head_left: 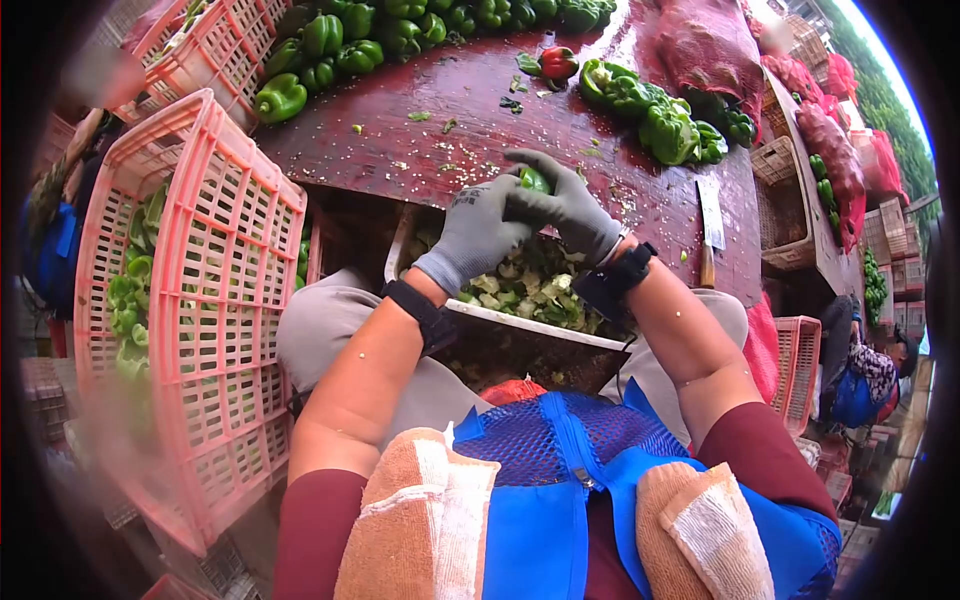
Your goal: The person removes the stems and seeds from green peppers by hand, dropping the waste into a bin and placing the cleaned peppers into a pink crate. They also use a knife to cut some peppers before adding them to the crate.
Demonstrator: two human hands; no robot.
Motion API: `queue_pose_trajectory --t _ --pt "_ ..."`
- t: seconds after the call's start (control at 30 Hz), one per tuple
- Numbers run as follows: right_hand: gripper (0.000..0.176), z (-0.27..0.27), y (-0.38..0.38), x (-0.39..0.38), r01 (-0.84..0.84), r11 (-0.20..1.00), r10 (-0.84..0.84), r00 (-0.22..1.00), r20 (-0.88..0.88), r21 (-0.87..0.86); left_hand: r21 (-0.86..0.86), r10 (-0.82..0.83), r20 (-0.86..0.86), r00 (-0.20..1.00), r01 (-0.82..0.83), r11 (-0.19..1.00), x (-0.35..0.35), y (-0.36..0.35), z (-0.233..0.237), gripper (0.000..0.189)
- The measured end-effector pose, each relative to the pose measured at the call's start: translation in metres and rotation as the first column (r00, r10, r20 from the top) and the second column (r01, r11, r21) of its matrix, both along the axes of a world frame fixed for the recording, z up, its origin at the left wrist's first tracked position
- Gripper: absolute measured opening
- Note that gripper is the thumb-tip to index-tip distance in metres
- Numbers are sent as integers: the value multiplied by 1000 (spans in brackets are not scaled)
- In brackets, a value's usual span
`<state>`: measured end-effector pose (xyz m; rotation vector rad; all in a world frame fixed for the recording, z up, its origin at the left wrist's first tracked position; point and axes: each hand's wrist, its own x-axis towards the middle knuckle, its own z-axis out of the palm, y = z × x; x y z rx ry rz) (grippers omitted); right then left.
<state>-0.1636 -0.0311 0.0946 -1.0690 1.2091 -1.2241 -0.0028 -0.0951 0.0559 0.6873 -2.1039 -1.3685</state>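
Grey knit gloves cover both hands. The left hand [478, 232] and the right hand [566, 205] meet, fingers curled, and together grip one green pepper [534, 181]. Only a small patch of the pepper shows between the fingers. It is held up over the near edge of the dark red table [470, 110].

A black band sits on each wrist. Just under the hands, at six o'clock, a white-rimmed tray [520, 318] is filled with pale green pepper scraps [530, 285].

At three o'clock from the hands a knife [710, 228] lies on the table, blade pointing away. At one o'clock is a heap of green peppers [660, 120], and at twelve o'clock a single red pepper [558, 62]. Further out at eleven o'clock a longer row of peppers [400, 30] runs along the far edge of the table.

At nine o'clock a pink plastic crate [200, 300] stands tilted, with green pieces inside it. Red mesh sacks [712, 45] lie at one o'clock, past the heap. Far out at four o'clock another person [862, 375] is bent over.
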Motion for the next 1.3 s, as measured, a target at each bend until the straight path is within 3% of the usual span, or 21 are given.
queue_pose_trajectory --t 0.07,0.17,0.33,0.4,0.47,0.5,0.6,0.67,0.73,0.77,0.8,0.93,0.97,1.0,1.07,1.1,1.13,1.2,1.23,1.27,1.3 --pt "50 -9 3 -1 -35 999 36 997 69 -14 51 -25 -43 999 27 998 3 -3 1 36" --pt "32 -29 1 13 208 977 -198 966 168 -42 101 -22 19 1000 20 995 7 -2 12 28" --pt "19 -45 -19 36 601 796 -586 736 341 72 -145 192 65 979 -181 973 0 0 10 25" --pt "18 -50 -22 41 637 766 -607 669 428 90 -237 234 32 972 -220 946 -3 4 12 24" --pt "18 -51 -21 48 639 765 -589 648 483 77 147 235 -160 959 -212 966 -7 1 0 20" --pt "17 -47 -15 47 600 799 -570 743 352 27 320 263 -249 932 -177 931 -7 -3 -2 20" --pt "21 -27 -6 44 346 924 -373 911 -176 -165 885 552 -410 726 171 433 6 -7 19 19" --pt "22 6 -26 48 360 920 -375 924 -80 -156 805 607 -329 724 -122 581 11 -21 11 17" --pt "30 46 -62 51 388 869 -337 918 208 -308 681 607 -382 697 -231 695 0 -17 3 16" --pt "36 70 -80 63 333 858 -249 936 249 -393 593 482 -380 789 -192 782 0 -11 -3 17" --pt "42 93 -92 76 261 837 -153 956 252 -480 321 378 -179 908 -309 895 1 -10 -11 22" --pt "68 163 -89 140 -236 500 338 939 -63 -833 -300 6 20 1000 0 954 3 4 -20 28" --pt "74 164 -86 140 -337 419 331 921 -204 -843 -397 -60 31 998 67 915 4 8 -26 30" --pt "74 159 -84 125 -324 438 106 945 -309 -839 -556 -124 9 992 108 824 3 10 -33 32" --pt "70 129 -86 81 -244 507 -344 822 -454 -827 -883 -214 -114 970 -1 468 0 8 -43 36" --pt "66 99 -90 46 -171 537 -536 687 -490 -826 -268 -222 31 974 222 938 -10 4 -56 39" --pt "64 75 -98 10 -99 550 -682 519 -515 -829 -122 -227 168 959 249 961 -7 7 16 46" --pt "73 46 -93 -89 252 875 -465 202 -862 -413 16 -150 242 959 151 988 -5 12 25 52" --pt "77 25 -83 -148 305 838 -519 185 -835 -453 24 -174 252 952 174 984 -7 11 20 52" --pt "79 -19 -76 -206 381 681 -587 -227 -777 -626 -7 -198 292 936 209 978 -9 11 27 52" --pt "80 -24 -57 -242 526 665 -492 -226 -841 -531 -11 -217 264 940 228 974 -11 12 21 51"
